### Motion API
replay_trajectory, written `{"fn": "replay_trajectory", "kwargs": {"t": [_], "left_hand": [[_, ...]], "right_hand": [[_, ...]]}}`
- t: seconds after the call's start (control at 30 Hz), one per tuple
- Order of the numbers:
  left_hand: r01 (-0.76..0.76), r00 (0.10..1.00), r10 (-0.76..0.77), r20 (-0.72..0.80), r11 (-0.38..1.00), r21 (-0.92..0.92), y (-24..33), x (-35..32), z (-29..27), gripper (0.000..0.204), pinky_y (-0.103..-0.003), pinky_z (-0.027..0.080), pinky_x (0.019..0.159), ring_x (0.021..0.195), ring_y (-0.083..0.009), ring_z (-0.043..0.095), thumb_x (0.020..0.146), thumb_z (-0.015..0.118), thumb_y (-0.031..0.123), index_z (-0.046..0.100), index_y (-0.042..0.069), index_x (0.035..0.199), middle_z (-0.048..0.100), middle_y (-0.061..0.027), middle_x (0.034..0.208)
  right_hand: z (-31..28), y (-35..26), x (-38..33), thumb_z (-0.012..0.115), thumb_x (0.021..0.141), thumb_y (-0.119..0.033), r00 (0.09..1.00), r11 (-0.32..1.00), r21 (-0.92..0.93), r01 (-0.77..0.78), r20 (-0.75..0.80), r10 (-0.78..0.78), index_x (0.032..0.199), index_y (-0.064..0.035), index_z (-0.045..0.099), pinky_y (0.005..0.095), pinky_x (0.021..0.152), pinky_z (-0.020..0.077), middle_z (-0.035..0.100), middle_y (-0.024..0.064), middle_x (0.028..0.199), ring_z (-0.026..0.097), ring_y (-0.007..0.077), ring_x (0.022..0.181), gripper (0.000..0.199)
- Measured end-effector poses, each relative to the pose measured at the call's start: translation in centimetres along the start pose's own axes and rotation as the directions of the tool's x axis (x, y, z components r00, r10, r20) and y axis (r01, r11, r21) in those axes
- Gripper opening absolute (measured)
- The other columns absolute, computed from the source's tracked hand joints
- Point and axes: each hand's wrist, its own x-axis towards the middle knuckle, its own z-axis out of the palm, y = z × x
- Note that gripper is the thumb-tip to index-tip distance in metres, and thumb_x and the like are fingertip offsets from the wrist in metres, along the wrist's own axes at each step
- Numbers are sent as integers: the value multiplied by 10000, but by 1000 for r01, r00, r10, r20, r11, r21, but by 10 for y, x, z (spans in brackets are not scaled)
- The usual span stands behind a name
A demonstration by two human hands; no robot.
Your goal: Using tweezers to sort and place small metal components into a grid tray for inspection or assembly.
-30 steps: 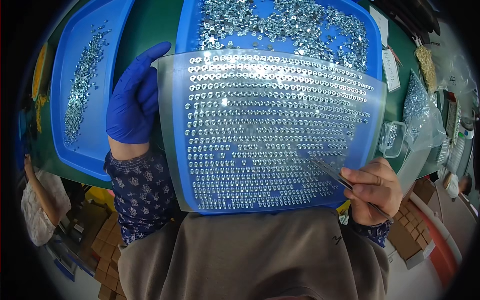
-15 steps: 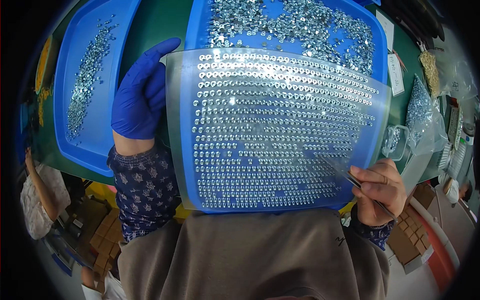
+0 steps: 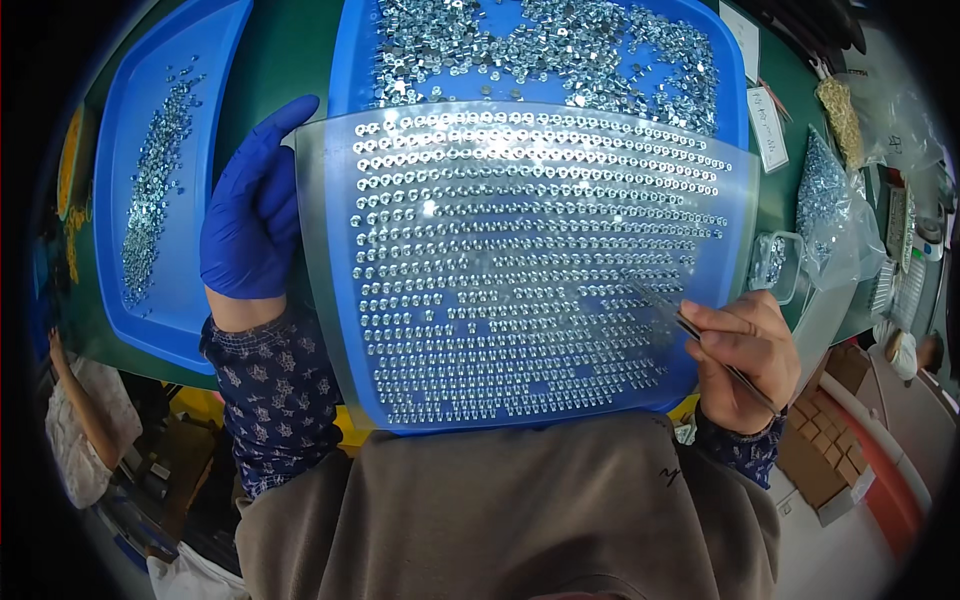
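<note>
A clear, flexible plastic sheet is tilted up in front of me over a blue tray. Rows of small shiny metal nut-like pieces cover it, with a few gaps in the middle and lower rows. At its left edge is my left hand, in a blue glove, gripping the sheet with one finger stretched upward; some fingers are partly hidden. My bare right hand pinches a pair of metal tweezers. Their tips reach over the right part of the rows; whether they hold a piece is too small to tell.
Beyond the sheet, the large blue tray holds many loose metal pieces. A second blue tray at left carries a smaller heap. Bags of small parts, a clear tub and paper labels lie at right. Another person's arm shows far left.
The trays, sheet and both hands appear shifted left in the picture, as the view has turned slightly. My grips on the sheet and tweezers look the same.
</note>
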Motion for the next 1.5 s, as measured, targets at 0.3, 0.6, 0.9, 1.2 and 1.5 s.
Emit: {"fn": "replay_trajectory", "kwargs": {"t": [0.3, 0.6, 0.9, 1.2, 1.5], "left_hand": [[-1, 1000, 2, 23, 1000, -21, 1, -1, 2, 372, -166, 145, 368, 404, -6, 186, 901, 433, 206, 483, -24, 1189, 238, 88, 510], [11, 1000, -10, -28, 1000, 16, 0, -2, 2, 389, -171, 131, 356, 398, -4, 179, 893, 456, 218, 474, -25, 1196, 231, 89, 508], [5, 1000, -5, 11, 1000, -11, -1, 2, 2, 381, -165, 146, 366, 405, -7, 186, 894, 450, 215, 481, -25, 1188, 235, 87, 509], [9, 1000, -9, 15, 1000, 9, 1, -1, 2, 365, -181, 143, 375, 407, -20, 188, 887, 455, 229, 516, -23, 1145, 239, 80, 502], [3, 999, -3, 38, 1000, 0, 1, 0, -1, 331, -181, 148, 393, 418, -22, 203, 880, 457, 221, 556, 15, 1118, 256, 80, 505]], "right_hand": [[-38, 16, -52, 540, 808, 42, 858, 976, 11, -217, -475, 196, 887, -15, 495, 274, 676, 440, 618, 176, 915, 554, 169, 729, 108], [-54, 34, -67, 593, 825, -53, 686, 756, -187, -628, -591, 424, 874, 17, 533, 225, 728, 438, 602, 102, 886, 549, 105, 765, 105], [-41, 7, -40, 572, 791, 16, 909, 993, -27, -118, -405, 97, 888, -33, 486, 314, 645, 384, 627, 184, 834, 530, 162, 668, 138], [-17, -10, 3, 694, 683, -42, 999, 996, 83, 44, -7, -43, 820, -94, 489, 302, 580, 349, 662, 122, 828, 537, 160, 546, 252], [-7, -18, 15, 703, 679, -76, 999, 996, 80, 48, 13, -49, 781, -101, 491, 292, 575, 345, 667, 106, 792, 554, 153, 550, 237]]}}
